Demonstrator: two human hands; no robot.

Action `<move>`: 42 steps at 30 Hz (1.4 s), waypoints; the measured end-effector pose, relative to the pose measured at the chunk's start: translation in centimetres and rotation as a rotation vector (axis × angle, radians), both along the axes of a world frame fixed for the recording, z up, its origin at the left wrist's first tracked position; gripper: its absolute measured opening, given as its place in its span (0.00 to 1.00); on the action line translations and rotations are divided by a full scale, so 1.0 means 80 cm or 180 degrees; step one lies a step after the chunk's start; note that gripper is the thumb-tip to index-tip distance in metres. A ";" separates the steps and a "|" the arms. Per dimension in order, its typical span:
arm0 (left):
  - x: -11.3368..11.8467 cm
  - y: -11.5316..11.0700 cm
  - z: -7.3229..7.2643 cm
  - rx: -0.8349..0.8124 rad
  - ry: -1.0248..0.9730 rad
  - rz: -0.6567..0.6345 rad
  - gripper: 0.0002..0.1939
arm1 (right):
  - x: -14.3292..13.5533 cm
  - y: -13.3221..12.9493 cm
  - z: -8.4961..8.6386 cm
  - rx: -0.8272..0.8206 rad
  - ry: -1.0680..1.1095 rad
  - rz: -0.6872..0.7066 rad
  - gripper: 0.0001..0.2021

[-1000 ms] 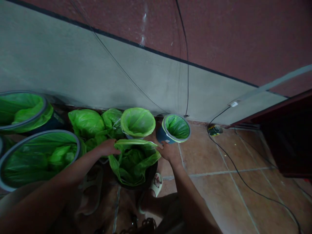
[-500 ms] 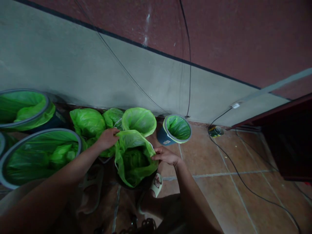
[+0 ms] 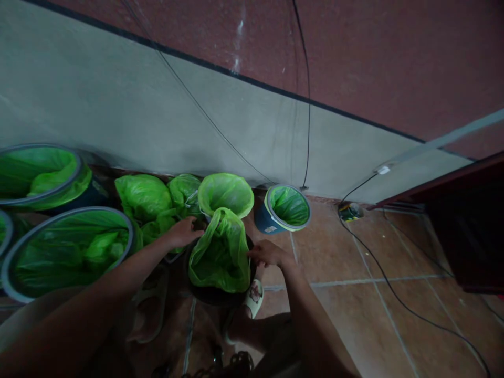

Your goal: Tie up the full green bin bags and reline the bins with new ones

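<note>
A green plastic bag (image 3: 220, 257) stands loosely gathered inside a dark round bin (image 3: 214, 298), its top peaked toward the wall. My left hand (image 3: 186, 232) is at the bin's left rim, fingers apart, beside the bag and not gripping it. At the right rim my right hand (image 3: 268, 253) has its fingers pressed together at the bag's edge; the fingertips seem to pinch it. Behind the bag is a bin lined in light green (image 3: 226, 191). To its right stands a small blue bin (image 3: 271, 223) with a green liner.
Two large green-lined bins (image 3: 71, 252) (image 3: 43, 176) stand at the left, with part of another at the edge. Filled green bags (image 3: 144, 197) lie by the wall. A can (image 3: 350, 211) and a black cable (image 3: 388, 281) are on the tiled floor. My sandalled feet flank the dark bin.
My left hand has let go of the bag's edge and opened. The bag's wide mouth has slumped inward and narrowed, showing more of the bin's dark rim.
</note>
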State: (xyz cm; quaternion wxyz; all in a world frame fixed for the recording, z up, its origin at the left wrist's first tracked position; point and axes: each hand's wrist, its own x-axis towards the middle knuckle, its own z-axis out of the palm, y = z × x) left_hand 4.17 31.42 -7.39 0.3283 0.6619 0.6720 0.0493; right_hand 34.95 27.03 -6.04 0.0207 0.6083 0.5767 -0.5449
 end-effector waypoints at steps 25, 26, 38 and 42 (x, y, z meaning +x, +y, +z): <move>0.050 0.005 -0.009 0.0544 0.0557 -0.0409 0.15 | -0.025 0.012 -0.017 0.1098 0.0118 -0.0805 0.07; 0.050 0.006 -0.006 0.0558 0.0574 -0.0360 0.15 | -0.024 0.011 -0.013 0.1011 0.0321 -0.0930 0.06; 0.011 0.031 0.047 0.0974 0.0806 0.0275 0.18 | 0.012 -0.008 0.061 -0.0010 0.1805 -0.0544 0.12; 0.013 0.029 0.024 0.0452 0.0486 0.0155 0.20 | 0.013 -0.006 0.028 0.0195 0.0657 -0.0497 0.07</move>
